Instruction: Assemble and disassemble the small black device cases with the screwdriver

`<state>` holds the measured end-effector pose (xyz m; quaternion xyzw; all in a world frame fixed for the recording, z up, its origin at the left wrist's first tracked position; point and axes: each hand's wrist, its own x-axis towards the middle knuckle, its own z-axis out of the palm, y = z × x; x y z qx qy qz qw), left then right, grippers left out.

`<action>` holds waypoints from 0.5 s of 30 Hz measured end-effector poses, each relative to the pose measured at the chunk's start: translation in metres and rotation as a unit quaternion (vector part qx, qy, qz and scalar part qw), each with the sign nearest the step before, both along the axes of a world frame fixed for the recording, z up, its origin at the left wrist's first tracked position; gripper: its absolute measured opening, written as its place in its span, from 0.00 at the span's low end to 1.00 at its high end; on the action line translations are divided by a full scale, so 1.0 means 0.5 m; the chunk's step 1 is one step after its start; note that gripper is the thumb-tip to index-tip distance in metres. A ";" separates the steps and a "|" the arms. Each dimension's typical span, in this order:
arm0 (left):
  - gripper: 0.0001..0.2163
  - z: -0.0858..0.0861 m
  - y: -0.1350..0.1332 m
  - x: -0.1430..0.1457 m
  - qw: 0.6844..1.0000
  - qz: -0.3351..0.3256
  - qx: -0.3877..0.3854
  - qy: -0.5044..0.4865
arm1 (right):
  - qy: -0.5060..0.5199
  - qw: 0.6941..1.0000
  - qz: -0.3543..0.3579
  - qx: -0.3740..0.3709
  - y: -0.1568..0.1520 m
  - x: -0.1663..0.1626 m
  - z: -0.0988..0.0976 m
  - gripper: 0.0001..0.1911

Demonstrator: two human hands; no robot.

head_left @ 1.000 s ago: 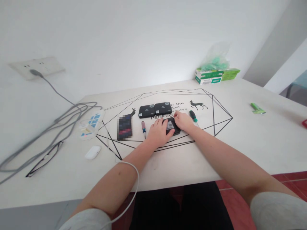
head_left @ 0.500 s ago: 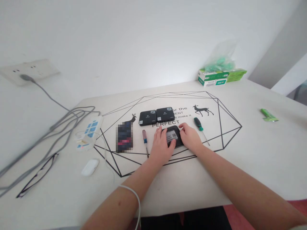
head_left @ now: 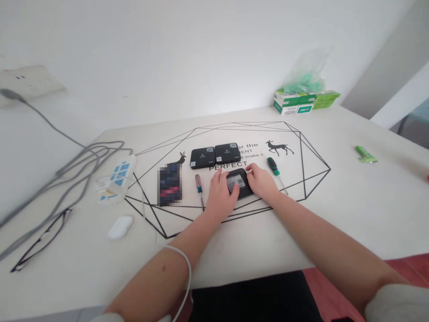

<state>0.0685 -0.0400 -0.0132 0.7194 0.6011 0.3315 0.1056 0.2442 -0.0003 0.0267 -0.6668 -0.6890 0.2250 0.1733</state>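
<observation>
A flat black set-top box (head_left: pixel 246 190) lies label side up on the desk between my hands. My left hand (head_left: pixel 221 192) grips its left side, with the thumb resting over the white label (head_left: pixel 235 182). At the opposite edge, my right hand (head_left: pixel 261 182) has its fingers bent against the box's right side. Two similar black boxes, a left one (head_left: pixel 202 157) and a right one (head_left: pixel 227 153), lie side by side just beyond. A screwdriver with a reddish clear handle (head_left: pixel 199 182) lies left of my left hand. To the right of my right hand is a green-and-black screwdriver (head_left: pixel 273 166).
A blurred-out dark item (head_left: pixel 169 184), a white case (head_left: pixel 120 227), glasses (head_left: pixel 42 239) and a power strip (head_left: pixel 119 179) with grey cables lie to the left. Green-and-white boxes (head_left: pixel 295 99) stand at the back wall. A green packet (head_left: pixel 366 154) lies far right. A white cable crosses my left forearm.
The whole view has shifted a little, so everything appears slightly higher and further left. Both hands stay on the black set-top box, with little visible movement.
</observation>
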 end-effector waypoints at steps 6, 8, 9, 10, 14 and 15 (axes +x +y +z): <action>0.21 0.005 0.052 -0.029 0.997 0.044 -0.006 -0.069 | -0.031 0.999 -0.005 0.003 0.023 0.007 0.004 0.20; 0.22 0.003 0.065 -0.037 0.996 0.057 -0.025 -0.071 | -0.045 0.999 0.004 0.008 0.029 0.005 0.003 0.20; 0.23 0.002 0.070 -0.040 0.995 0.063 -0.026 -0.069 | -0.052 0.998 0.009 0.013 0.031 0.004 0.003 0.20; 0.24 0.001 0.074 -0.042 0.995 0.065 -0.027 -0.071 | -0.058 0.998 0.013 0.018 0.033 0.002 0.002 0.20; 0.24 0.000 0.084 -0.042 0.992 0.060 -0.022 -0.108 | -0.067 0.997 0.020 0.023 0.037 -0.001 0.001 0.20; 0.23 0.000 0.086 -0.042 0.991 0.059 -0.021 -0.118 | -0.064 0.997 0.022 0.023 0.038 0.000 0.001 0.19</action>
